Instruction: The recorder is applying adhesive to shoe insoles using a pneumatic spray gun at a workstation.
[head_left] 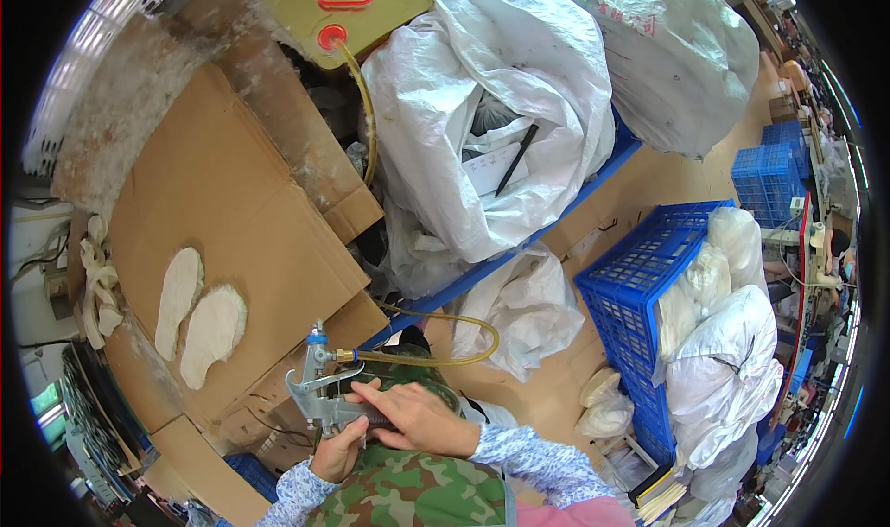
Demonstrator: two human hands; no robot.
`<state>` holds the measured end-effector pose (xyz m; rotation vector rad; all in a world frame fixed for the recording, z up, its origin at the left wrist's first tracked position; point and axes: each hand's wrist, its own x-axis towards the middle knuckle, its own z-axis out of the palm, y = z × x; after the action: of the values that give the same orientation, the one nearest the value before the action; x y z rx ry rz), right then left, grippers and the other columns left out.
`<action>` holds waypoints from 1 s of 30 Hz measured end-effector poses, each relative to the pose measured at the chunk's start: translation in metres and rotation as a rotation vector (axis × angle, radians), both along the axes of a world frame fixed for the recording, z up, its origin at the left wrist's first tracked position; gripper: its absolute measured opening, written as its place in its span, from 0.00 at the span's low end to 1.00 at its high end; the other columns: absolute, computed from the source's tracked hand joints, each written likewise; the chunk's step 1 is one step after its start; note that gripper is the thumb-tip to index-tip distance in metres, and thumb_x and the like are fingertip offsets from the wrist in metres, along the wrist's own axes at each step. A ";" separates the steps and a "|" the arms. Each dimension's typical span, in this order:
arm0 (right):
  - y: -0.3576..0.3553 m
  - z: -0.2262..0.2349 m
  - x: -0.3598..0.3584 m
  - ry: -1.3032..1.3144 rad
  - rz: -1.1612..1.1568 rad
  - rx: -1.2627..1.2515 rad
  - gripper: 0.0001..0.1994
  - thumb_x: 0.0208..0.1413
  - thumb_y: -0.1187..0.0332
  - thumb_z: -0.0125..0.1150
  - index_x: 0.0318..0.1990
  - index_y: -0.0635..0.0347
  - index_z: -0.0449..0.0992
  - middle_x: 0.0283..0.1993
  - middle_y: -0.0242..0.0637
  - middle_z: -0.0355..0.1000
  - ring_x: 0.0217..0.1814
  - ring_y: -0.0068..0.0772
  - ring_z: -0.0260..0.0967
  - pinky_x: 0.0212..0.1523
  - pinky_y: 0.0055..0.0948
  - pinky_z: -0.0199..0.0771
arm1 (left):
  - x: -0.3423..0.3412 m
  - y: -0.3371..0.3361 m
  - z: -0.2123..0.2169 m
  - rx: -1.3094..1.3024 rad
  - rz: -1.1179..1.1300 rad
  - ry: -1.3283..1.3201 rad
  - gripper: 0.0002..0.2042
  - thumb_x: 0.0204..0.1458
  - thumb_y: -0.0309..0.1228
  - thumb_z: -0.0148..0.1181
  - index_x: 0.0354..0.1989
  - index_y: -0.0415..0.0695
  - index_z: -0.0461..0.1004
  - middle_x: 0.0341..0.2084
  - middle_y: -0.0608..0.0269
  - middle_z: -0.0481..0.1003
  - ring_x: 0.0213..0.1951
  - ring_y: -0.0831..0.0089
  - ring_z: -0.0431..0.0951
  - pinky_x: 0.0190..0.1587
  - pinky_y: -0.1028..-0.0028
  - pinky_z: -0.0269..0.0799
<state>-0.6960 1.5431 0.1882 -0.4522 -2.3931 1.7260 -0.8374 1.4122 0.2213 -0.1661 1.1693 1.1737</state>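
Close to my body I have a metal spray gun with a blue fitting at its top. My right hand closes over its dark grip, fingers lying across it. Beneath the gun's body, my left hand pinches its lower part; the exact contact is partly hidden. A yellowish hose joins the gun at a brass fitting and loops off to the right. Left of the gun, two white fluffy insole-shaped pieces, a narrower one and a wider one, lie side by side on a cardboard sheet.
A yellow-green metal can with a tube in its red-rimmed opening stands at the far side. Beside it is a large white woven sack holding a card and black pen. A blue crate with bagged goods stands right. White scraps hang left.
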 end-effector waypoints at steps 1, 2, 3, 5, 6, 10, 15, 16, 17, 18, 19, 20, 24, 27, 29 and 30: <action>0.014 0.004 0.001 -0.067 0.029 0.107 0.32 0.49 0.66 0.67 0.63 0.56 0.64 0.42 0.38 0.76 0.40 0.38 0.73 0.38 0.37 0.69 | -0.001 -0.001 0.001 -0.028 0.020 -0.015 0.22 0.60 0.27 0.54 0.62 0.40 0.61 0.65 0.50 0.60 0.61 0.62 0.67 0.62 0.56 0.66; 0.032 0.003 0.005 -0.060 -0.030 0.154 0.24 0.49 0.65 0.66 0.55 0.57 0.70 0.38 0.39 0.76 0.37 0.39 0.74 0.36 0.36 0.70 | -0.005 -0.001 0.001 -0.015 -0.036 -0.097 0.19 0.61 0.28 0.53 0.60 0.40 0.62 0.65 0.47 0.60 0.59 0.60 0.70 0.58 0.54 0.71; 0.052 -0.001 0.004 -0.045 -0.084 0.194 0.17 0.49 0.65 0.66 0.46 0.58 0.76 0.34 0.40 0.76 0.34 0.41 0.75 0.33 0.36 0.71 | -0.007 -0.001 0.002 -0.021 -0.039 -0.089 0.19 0.61 0.28 0.53 0.60 0.40 0.62 0.65 0.47 0.60 0.59 0.60 0.70 0.58 0.54 0.71; 0.109 -0.016 -0.003 0.083 -0.513 0.320 0.08 0.51 0.64 0.64 0.34 0.57 0.78 0.29 0.40 0.76 0.30 0.41 0.75 0.31 0.37 0.73 | -0.009 -0.001 0.004 0.007 -0.076 -0.003 0.20 0.61 0.29 0.53 0.61 0.39 0.61 0.64 0.45 0.61 0.58 0.59 0.70 0.59 0.55 0.71; 0.143 -0.025 0.004 -0.087 -0.568 0.316 0.07 0.53 0.64 0.62 0.32 0.56 0.78 0.31 0.41 0.76 0.31 0.43 0.75 0.33 0.38 0.74 | -0.010 -0.002 0.006 0.003 -0.084 0.008 0.20 0.61 0.30 0.53 0.61 0.38 0.61 0.63 0.44 0.62 0.59 0.58 0.70 0.60 0.56 0.71; 0.265 -0.080 0.032 -0.257 -0.991 0.544 0.07 0.53 0.65 0.60 0.30 0.58 0.79 0.29 0.43 0.77 0.31 0.48 0.76 0.34 0.42 0.74 | -0.007 -0.002 0.003 0.049 -0.174 0.013 0.20 0.60 0.31 0.55 0.59 0.41 0.61 0.63 0.39 0.60 0.62 0.52 0.66 0.60 0.54 0.70; 0.306 -0.113 0.009 -0.527 -0.982 0.519 0.14 0.49 0.57 0.62 0.28 0.59 0.80 0.29 0.49 0.77 0.34 0.52 0.77 0.38 0.46 0.75 | -0.012 -0.011 0.009 0.028 -0.190 0.054 0.21 0.59 0.31 0.57 0.59 0.42 0.62 0.63 0.39 0.61 0.63 0.50 0.65 0.60 0.54 0.70; 0.310 -0.116 0.007 -0.568 -1.007 0.523 0.15 0.48 0.55 0.62 0.27 0.59 0.80 0.29 0.50 0.77 0.34 0.53 0.76 0.39 0.46 0.75 | -0.012 -0.009 0.011 0.024 -0.179 0.072 0.21 0.59 0.31 0.56 0.60 0.39 0.62 0.62 0.40 0.62 0.62 0.53 0.67 0.61 0.56 0.69; 0.312 -0.121 0.007 -0.610 -1.025 0.525 0.17 0.47 0.52 0.62 0.26 0.60 0.80 0.28 0.51 0.77 0.34 0.54 0.76 0.40 0.46 0.76 | -0.011 -0.009 0.012 0.017 -0.164 0.088 0.22 0.60 0.31 0.55 0.60 0.37 0.62 0.61 0.42 0.64 0.61 0.56 0.68 0.61 0.59 0.69; 0.314 -0.125 0.009 -0.612 -1.034 0.518 0.17 0.47 0.52 0.62 0.26 0.60 0.80 0.28 0.51 0.77 0.34 0.54 0.76 0.40 0.46 0.76 | -0.011 -0.008 0.012 0.004 -0.153 0.084 0.22 0.59 0.31 0.56 0.60 0.37 0.62 0.61 0.42 0.64 0.61 0.55 0.68 0.61 0.58 0.69; 0.316 -0.129 0.012 -0.581 -1.058 0.501 0.17 0.47 0.53 0.61 0.26 0.60 0.80 0.28 0.51 0.77 0.34 0.55 0.76 0.39 0.46 0.75 | -0.012 -0.008 0.011 0.002 -0.163 0.086 0.22 0.59 0.31 0.56 0.60 0.37 0.62 0.61 0.42 0.64 0.61 0.55 0.68 0.61 0.58 0.69; 0.316 -0.129 0.013 -0.545 -1.076 0.483 0.17 0.47 0.54 0.60 0.25 0.61 0.79 0.27 0.51 0.77 0.33 0.55 0.76 0.38 0.46 0.75 | -0.012 -0.009 0.010 -0.009 -0.145 0.090 0.22 0.59 0.31 0.56 0.59 0.38 0.62 0.61 0.42 0.64 0.61 0.55 0.68 0.60 0.58 0.69; 0.315 -0.128 0.021 -0.444 -1.089 0.388 0.16 0.46 0.56 0.59 0.25 0.63 0.78 0.27 0.52 0.76 0.32 0.56 0.75 0.37 0.47 0.74 | -0.013 -0.009 0.010 -0.019 -0.118 0.101 0.21 0.58 0.30 0.57 0.58 0.39 0.63 0.61 0.42 0.65 0.61 0.54 0.69 0.60 0.57 0.69; 0.314 -0.129 0.027 -0.404 -1.151 0.323 0.16 0.46 0.57 0.58 0.25 0.64 0.77 0.27 0.52 0.76 0.31 0.57 0.74 0.36 0.47 0.72 | -0.013 -0.007 0.010 -0.040 -0.125 0.095 0.21 0.58 0.30 0.57 0.58 0.39 0.63 0.61 0.42 0.65 0.60 0.54 0.69 0.61 0.56 0.68; 0.314 -0.130 0.028 -0.386 -1.162 0.326 0.15 0.45 0.59 0.59 0.26 0.65 0.77 0.28 0.50 0.76 0.32 0.54 0.75 0.37 0.44 0.73 | -0.013 -0.006 0.010 -0.036 -0.133 0.095 0.21 0.58 0.30 0.57 0.58 0.39 0.63 0.60 0.42 0.65 0.60 0.55 0.69 0.61 0.56 0.67; 0.314 -0.131 0.028 -0.385 -1.164 0.323 0.15 0.45 0.59 0.59 0.26 0.65 0.77 0.28 0.50 0.76 0.32 0.54 0.75 0.37 0.44 0.73 | -0.013 -0.006 0.010 -0.031 -0.136 0.095 0.21 0.58 0.30 0.57 0.58 0.39 0.63 0.60 0.41 0.65 0.60 0.55 0.69 0.62 0.56 0.66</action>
<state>-0.6682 1.8573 0.0576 -1.7598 -1.7998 0.7442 -0.8506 1.4062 0.2312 -0.0536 1.2626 1.0540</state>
